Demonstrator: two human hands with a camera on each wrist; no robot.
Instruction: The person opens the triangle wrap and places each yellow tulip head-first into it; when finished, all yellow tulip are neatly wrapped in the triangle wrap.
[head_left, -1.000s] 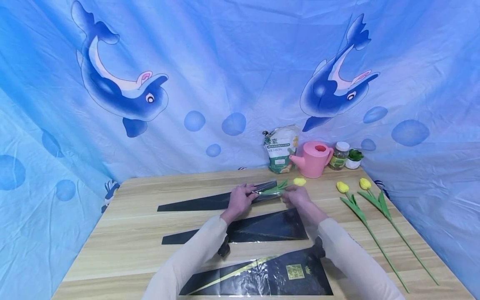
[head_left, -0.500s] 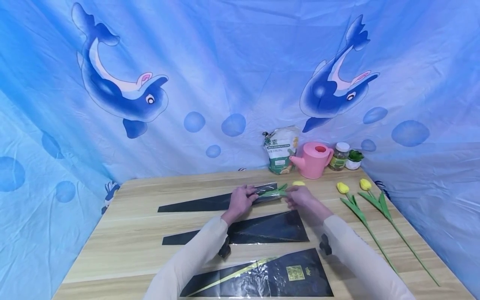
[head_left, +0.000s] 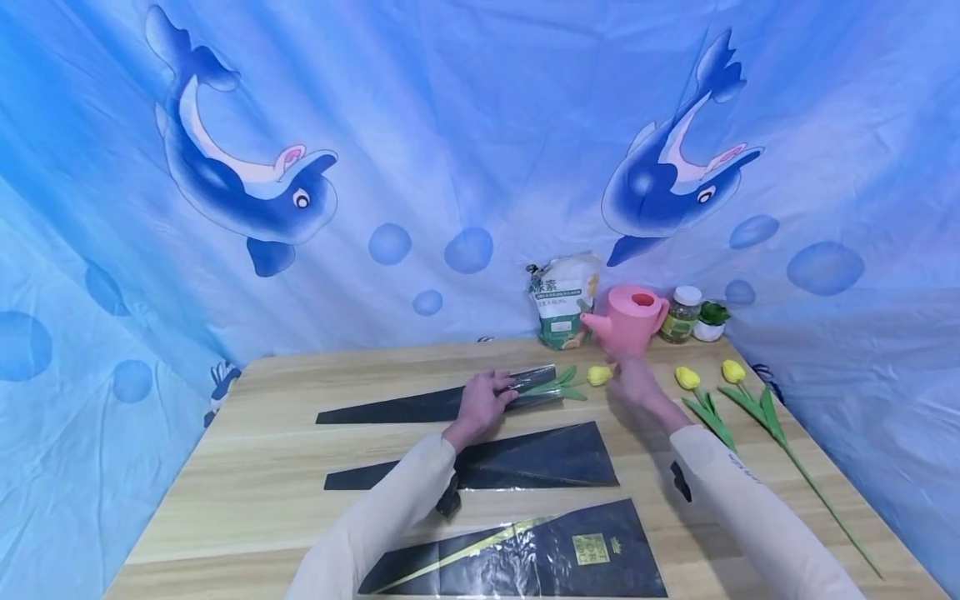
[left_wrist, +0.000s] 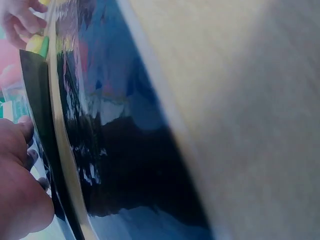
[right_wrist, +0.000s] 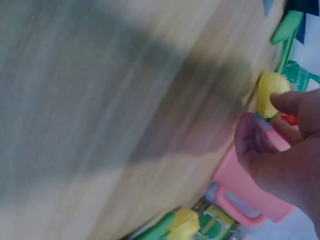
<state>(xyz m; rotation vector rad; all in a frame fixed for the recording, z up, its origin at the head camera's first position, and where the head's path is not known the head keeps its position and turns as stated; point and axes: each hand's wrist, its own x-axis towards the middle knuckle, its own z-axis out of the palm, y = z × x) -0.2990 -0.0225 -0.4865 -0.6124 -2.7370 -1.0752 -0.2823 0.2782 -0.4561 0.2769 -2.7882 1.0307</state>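
We see the left hand [head_left: 480,402] resting on the far black sleeve [head_left: 420,405], its fingers curled over the sleeve's wide mouth where the tulip [head_left: 598,376] goes in, so this grip is grasping the sleeve. The tulip lies flat on the worktop [head_left: 262,492], its long axis running left to right and tilted a little toward the far side at the right; the stem end sits inside the sleeve and the yellow head points right, clear of the sleeve mouth, with green leaves showing between. The sleeve tapers to a point at the left. The right hand [head_left: 633,385] is just right of the yellow head, a fingertip touching it in the right wrist view; its fingers look loose rather than clenched, grasping nothing. Just beyond that hand stands a pink watering can [head_left: 630,319]. Two more black sleeves lie nearer to us, and two other yellow tulips lie to the right.
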